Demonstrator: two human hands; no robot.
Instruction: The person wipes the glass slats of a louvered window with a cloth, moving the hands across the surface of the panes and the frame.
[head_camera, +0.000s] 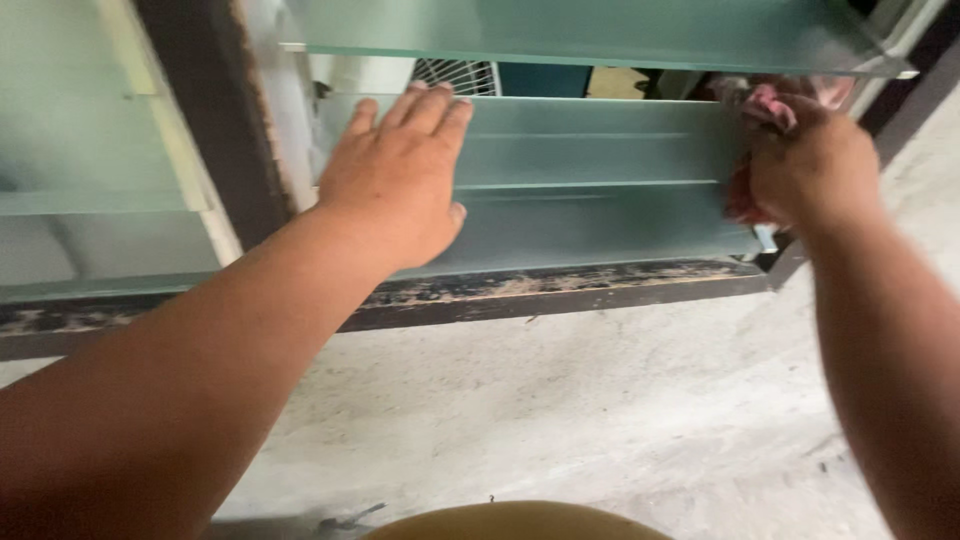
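A louvre window with frosted green glass slats (600, 150) fills the upper view. My left hand (400, 175) lies flat and open against a middle slat, fingers spread over its upper edge. My right hand (810, 165) is closed around a pink-red cloth (765, 105), pressed to the right end of the same slats near the metal clip (765, 238). The top slat (600, 35) is tilted outward above both hands.
A dark, worn wooden frame post (205, 120) stands left of the slats, its sill (560, 290) below. More slats (90, 200) are at far left. A bare concrete wall (560, 410) runs beneath. A white fan grille (455, 75) shows through the gap.
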